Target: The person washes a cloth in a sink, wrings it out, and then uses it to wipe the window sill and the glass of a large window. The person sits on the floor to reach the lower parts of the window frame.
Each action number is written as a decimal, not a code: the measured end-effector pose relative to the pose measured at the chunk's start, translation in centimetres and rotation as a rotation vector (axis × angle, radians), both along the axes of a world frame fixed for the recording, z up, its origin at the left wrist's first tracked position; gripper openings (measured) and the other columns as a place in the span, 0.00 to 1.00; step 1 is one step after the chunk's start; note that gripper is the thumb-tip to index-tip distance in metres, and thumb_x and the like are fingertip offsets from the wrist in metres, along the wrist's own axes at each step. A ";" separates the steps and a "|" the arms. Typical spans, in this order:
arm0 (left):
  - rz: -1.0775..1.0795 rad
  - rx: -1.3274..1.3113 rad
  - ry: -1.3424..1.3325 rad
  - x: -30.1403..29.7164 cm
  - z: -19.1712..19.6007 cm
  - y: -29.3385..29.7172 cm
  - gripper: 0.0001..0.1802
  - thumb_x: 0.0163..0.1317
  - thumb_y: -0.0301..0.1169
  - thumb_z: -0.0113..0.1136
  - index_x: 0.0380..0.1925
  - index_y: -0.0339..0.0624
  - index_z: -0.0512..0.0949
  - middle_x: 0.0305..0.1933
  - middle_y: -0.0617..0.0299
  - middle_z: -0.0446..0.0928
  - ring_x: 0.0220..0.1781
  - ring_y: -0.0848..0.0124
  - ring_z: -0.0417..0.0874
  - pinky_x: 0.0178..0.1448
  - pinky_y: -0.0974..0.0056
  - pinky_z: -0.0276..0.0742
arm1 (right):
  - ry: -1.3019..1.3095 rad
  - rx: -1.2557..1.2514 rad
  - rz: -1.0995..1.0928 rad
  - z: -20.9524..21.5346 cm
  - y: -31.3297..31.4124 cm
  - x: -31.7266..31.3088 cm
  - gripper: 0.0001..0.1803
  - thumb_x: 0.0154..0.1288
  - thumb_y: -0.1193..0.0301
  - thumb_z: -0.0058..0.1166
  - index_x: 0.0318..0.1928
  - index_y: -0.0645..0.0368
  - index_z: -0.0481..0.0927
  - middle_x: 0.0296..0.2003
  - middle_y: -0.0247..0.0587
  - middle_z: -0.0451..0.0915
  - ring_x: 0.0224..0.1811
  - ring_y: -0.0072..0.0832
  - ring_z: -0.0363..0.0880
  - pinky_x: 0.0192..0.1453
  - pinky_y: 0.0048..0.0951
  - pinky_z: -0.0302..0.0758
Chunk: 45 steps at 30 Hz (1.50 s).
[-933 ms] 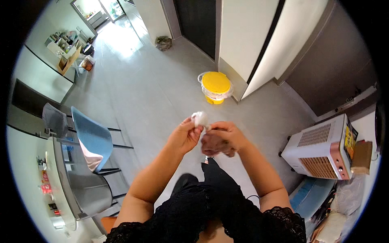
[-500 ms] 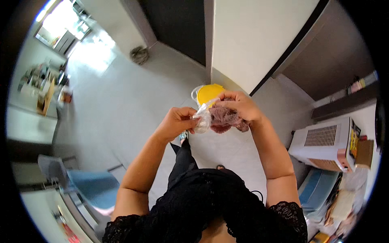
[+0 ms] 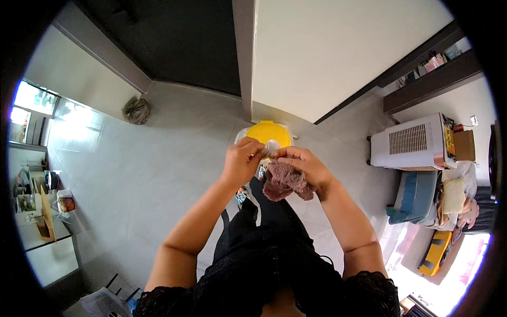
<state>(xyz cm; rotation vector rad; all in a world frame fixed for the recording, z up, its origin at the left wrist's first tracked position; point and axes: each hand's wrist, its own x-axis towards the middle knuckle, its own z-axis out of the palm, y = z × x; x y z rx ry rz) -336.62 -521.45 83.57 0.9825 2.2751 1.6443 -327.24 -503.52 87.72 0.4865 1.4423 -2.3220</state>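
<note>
Both of my hands meet in front of me over a small bunched piece of clear plastic film (image 3: 271, 147), perhaps a bag. My left hand (image 3: 243, 161) pinches its left side between thumb and fingers. With thumb and forefinger my right hand (image 3: 306, 169) grips the other side, while a fuzzy brownish-mauve cloth (image 3: 285, 181) hangs from the same hand, tucked under its fingers. Beyond and below them a bin with a round yellow lid (image 3: 268, 132) stands on the floor by the wall corner. Its lower part is hidden behind my hands.
A dark door (image 3: 185, 47) and a white wall (image 3: 327, 53) rise ahead. A tied grey bag (image 3: 137, 110) lies by the left wall. To the right stand a white air cooler (image 3: 406, 141), a blue container (image 3: 414, 195) and a yellow case (image 3: 436, 253). Shelves with clutter line the left.
I have stepped and turned, so the yellow-lidded bin is now straight ahead and closer. The plastic film is bunched smaller between my hands, which are nearer together.
</note>
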 end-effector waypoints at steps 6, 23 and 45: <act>-0.368 -0.214 -0.374 -3.4 -2.5 -1.0 0.11 0.57 0.22 0.66 0.41 0.35 0.79 0.40 0.61 0.80 0.40 0.73 0.81 0.45 0.67 0.80 | -0.076 -0.513 -0.023 -4.6 1.6 -1.6 0.19 0.67 0.69 0.53 0.54 0.69 0.73 0.46 0.45 0.81 0.46 0.32 0.82 0.54 0.31 0.78; 0.228 -0.414 -1.117 -3.6 -23.0 10.3 0.20 0.52 0.27 0.70 0.41 0.35 0.70 0.31 0.58 0.75 0.25 0.70 0.78 0.26 0.67 0.78 | -0.096 -0.800 -1.051 -18.9 7.9 5.4 0.16 0.72 0.62 0.45 0.45 0.62 0.76 0.41 0.47 0.80 0.43 0.40 0.80 0.53 0.43 0.78; -0.688 -0.104 -1.891 16.6 -5.4 14.8 0.38 0.65 0.62 0.47 0.66 0.47 0.62 0.66 0.59 0.67 0.69 0.62 0.66 0.72 0.52 0.61 | 0.289 -0.780 -1.456 -11.1 0.3 20.9 0.33 0.72 0.42 0.36 0.60 0.56 0.70 0.57 0.47 0.73 0.60 0.39 0.72 0.67 0.44 0.68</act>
